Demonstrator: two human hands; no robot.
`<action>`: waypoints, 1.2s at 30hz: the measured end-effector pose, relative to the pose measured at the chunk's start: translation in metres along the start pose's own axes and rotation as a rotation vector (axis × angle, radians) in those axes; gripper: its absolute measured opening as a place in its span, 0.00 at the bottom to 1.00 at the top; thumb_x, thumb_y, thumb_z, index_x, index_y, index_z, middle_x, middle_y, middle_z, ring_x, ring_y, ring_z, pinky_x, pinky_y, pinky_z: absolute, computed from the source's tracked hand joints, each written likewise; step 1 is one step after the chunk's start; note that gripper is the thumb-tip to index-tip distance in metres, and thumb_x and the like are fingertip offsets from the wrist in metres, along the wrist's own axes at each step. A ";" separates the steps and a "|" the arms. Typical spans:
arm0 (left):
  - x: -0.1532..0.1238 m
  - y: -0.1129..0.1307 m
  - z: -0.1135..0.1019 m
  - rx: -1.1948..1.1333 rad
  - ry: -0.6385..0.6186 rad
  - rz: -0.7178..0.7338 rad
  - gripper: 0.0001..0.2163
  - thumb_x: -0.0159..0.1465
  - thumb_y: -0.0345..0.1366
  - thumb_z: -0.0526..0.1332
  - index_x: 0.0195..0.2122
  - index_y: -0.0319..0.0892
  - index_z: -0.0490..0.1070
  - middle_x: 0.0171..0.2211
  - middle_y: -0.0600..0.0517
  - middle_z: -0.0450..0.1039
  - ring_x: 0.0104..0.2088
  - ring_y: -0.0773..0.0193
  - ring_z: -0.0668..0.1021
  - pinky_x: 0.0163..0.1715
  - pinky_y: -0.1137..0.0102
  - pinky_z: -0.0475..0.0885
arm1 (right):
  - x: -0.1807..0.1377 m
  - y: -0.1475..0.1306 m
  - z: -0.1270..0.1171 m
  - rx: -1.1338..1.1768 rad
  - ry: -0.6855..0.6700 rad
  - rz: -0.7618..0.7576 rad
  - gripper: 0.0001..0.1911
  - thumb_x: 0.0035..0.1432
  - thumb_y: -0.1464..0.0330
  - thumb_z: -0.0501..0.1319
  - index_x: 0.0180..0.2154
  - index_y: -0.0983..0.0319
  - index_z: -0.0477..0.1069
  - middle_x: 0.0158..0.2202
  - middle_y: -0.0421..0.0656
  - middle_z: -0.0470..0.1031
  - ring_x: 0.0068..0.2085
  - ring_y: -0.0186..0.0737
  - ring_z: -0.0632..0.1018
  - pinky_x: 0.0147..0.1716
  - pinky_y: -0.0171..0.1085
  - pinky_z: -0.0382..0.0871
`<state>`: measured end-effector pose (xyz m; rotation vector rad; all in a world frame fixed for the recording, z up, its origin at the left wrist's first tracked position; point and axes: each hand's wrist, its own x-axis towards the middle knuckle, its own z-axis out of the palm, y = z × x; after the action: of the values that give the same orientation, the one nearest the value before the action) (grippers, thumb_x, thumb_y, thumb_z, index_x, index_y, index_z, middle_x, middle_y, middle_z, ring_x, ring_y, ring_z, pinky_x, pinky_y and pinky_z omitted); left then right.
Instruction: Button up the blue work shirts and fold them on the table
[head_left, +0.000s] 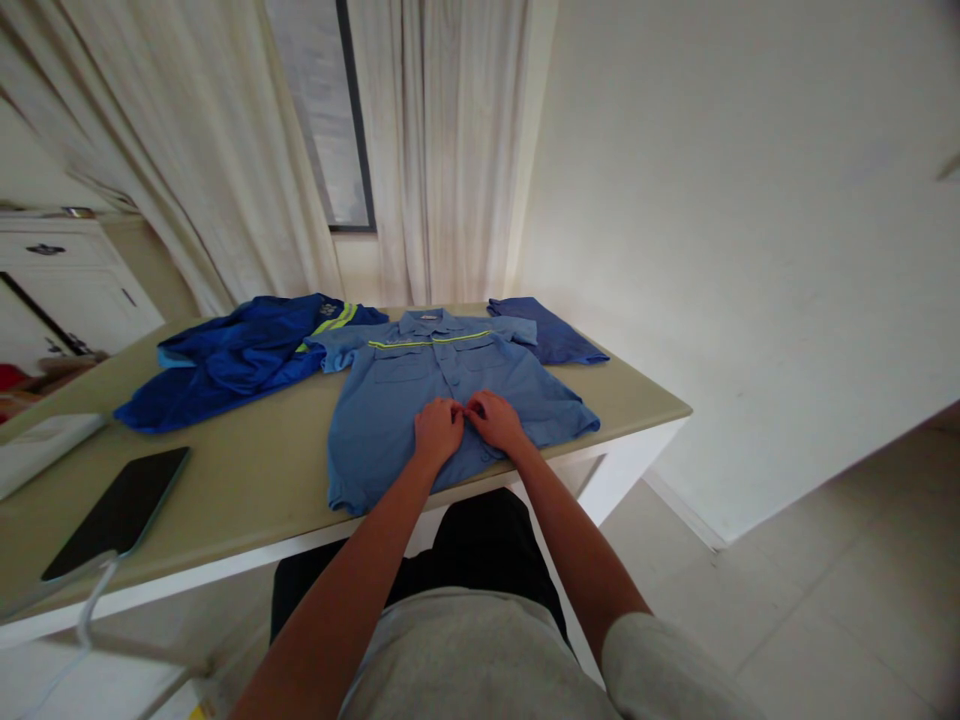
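Observation:
A light blue short-sleeved work shirt (pixel 390 400) with a yellow-green reflective stripe lies face up on the beige table (pixel 247 470), collar away from me. My left hand (pixel 437 428) and my right hand (pixel 493 418) meet at the shirt's front placket near the hem. Both have their fingers curled in a pinch on the fabric where the two front edges join.
A dark blue garment (pixel 225 365) with a reflective stripe lies crumpled at the left. A folded blue piece (pixel 547 335) sits at the far right. A dark tablet (pixel 120 510) with a white cable lies near the left front edge. Curtains hang behind; a white wall stands right.

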<state>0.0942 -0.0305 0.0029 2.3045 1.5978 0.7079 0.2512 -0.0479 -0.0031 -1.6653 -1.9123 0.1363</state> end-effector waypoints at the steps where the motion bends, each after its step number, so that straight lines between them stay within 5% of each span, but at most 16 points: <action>1: 0.000 0.001 0.000 0.003 -0.002 0.006 0.09 0.72 0.37 0.58 0.45 0.45 0.79 0.49 0.45 0.79 0.52 0.52 0.78 0.51 0.60 0.70 | 0.000 0.001 0.001 0.000 0.000 0.004 0.03 0.68 0.68 0.64 0.39 0.59 0.76 0.41 0.42 0.79 0.39 0.37 0.76 0.41 0.34 0.63; 13: -0.003 0.006 -0.004 -0.050 0.024 -0.014 0.09 0.71 0.40 0.60 0.46 0.46 0.77 0.48 0.46 0.80 0.51 0.52 0.78 0.51 0.59 0.69 | 0.001 0.003 0.001 0.008 -0.003 0.006 0.04 0.69 0.72 0.59 0.42 0.59 0.74 0.43 0.45 0.80 0.44 0.41 0.77 0.44 0.36 0.63; 19: -0.003 0.005 0.000 -0.053 0.018 0.086 0.09 0.70 0.39 0.61 0.48 0.47 0.77 0.47 0.47 0.81 0.52 0.52 0.78 0.51 0.59 0.69 | 0.004 0.009 0.005 0.063 0.007 0.038 0.05 0.68 0.72 0.59 0.42 0.60 0.73 0.42 0.44 0.80 0.44 0.41 0.77 0.44 0.36 0.64; 27: 0.020 0.017 0.001 -0.187 -0.080 -0.020 0.08 0.68 0.35 0.63 0.46 0.43 0.79 0.44 0.45 0.83 0.45 0.54 0.82 0.46 0.63 0.73 | 0.006 0.017 0.003 0.213 0.094 0.031 0.04 0.66 0.70 0.59 0.38 0.59 0.73 0.39 0.43 0.79 0.41 0.41 0.78 0.44 0.36 0.67; 36: 0.010 0.016 0.011 -0.394 0.030 0.001 0.10 0.69 0.29 0.62 0.48 0.44 0.80 0.45 0.47 0.84 0.47 0.57 0.83 0.49 0.66 0.73 | 0.006 0.024 0.005 0.400 0.127 0.073 0.04 0.63 0.67 0.61 0.35 0.58 0.72 0.32 0.41 0.78 0.37 0.42 0.77 0.39 0.37 0.69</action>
<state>0.1160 -0.0262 0.0037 2.0162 1.3255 0.9642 0.2690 -0.0354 -0.0154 -1.4352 -1.6053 0.4038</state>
